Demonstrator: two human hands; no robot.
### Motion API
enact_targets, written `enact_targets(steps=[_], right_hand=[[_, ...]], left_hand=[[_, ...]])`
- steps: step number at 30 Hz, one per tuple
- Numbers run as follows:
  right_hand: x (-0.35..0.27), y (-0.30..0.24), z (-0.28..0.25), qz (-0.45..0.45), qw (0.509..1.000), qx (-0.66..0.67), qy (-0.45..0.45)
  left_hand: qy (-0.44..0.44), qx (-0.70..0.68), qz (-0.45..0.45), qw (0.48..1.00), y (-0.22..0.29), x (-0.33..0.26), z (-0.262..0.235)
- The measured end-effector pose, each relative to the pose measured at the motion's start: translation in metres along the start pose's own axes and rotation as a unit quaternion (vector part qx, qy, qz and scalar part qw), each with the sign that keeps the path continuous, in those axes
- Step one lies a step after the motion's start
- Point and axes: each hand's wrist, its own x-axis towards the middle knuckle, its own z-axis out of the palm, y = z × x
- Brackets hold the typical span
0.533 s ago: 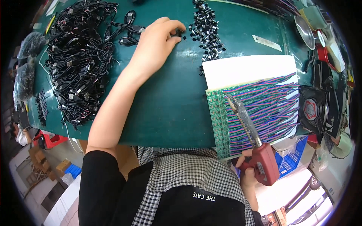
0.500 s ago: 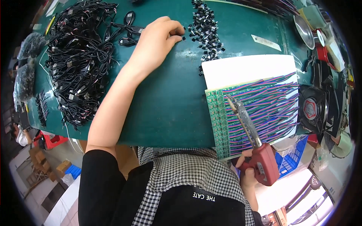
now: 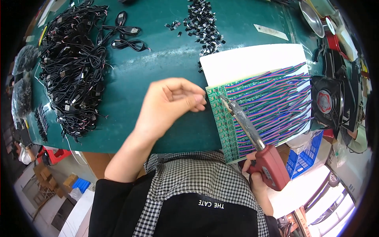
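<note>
A green circuit board panel [image 3: 222, 136] rests at the table's front right, with rows of small parts and many coloured wires [image 3: 272, 104] running off to the right. My left hand [image 3: 171, 100] is beside the panel's upper left edge, thumb and fingertips pinched together; whatever is in the pinch is too small or hidden to name. My right hand [image 3: 258, 185] grips a red soldering gun [image 3: 272, 168] below the panel. The gun's metal barrel slants up and left over the wires, and its tip is at the panel's top left corner.
A white sheet [image 3: 252, 57] lies under the panel. Small black connectors [image 3: 203, 23] form a pile at the back, with a few loose ones to its left. Bundled black USB cables [image 3: 75, 75] cover the left side. A black fan [image 3: 327, 102] and a metal ruler [image 3: 271, 31] are right.
My left hand has come from beside the connector pile toward me and right, to the panel's edge. The soldering gun's tip has shifted slightly left across the panel.
</note>
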Motion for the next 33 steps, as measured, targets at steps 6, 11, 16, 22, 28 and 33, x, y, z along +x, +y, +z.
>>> enact_targets(steps=[6,11,16,22,28,33], right_hand=[[0.0,-0.001,0.008,0.006,0.997,0.066,0.03],[0.004,-0.004,0.008,0.023,0.997,0.075,0.012],[0.004,-0.002,0.006,0.017,0.998,0.065,0.005],[0.003,0.007,-0.001,0.02,0.999,0.025,-0.025],[-0.004,0.028,-0.012,-0.109,0.992,-0.036,-0.059],[-0.009,0.033,-0.019,-0.094,0.989,-0.09,-0.07]], left_hand=[[0.015,-0.014,0.021,1.0,-0.009,-0.007,0.012],[0.038,0.02,0.023,0.999,-0.009,-0.014,0.009],[0.05,-0.01,0.019,0.999,-0.009,-0.013,0.015],[0.095,0.05,0.058,0.992,-0.011,-0.006,0.027],[0.098,0.052,0.075,0.991,-0.015,-0.003,0.027],[0.088,0.047,0.071,0.992,-0.017,-0.002,0.026]])
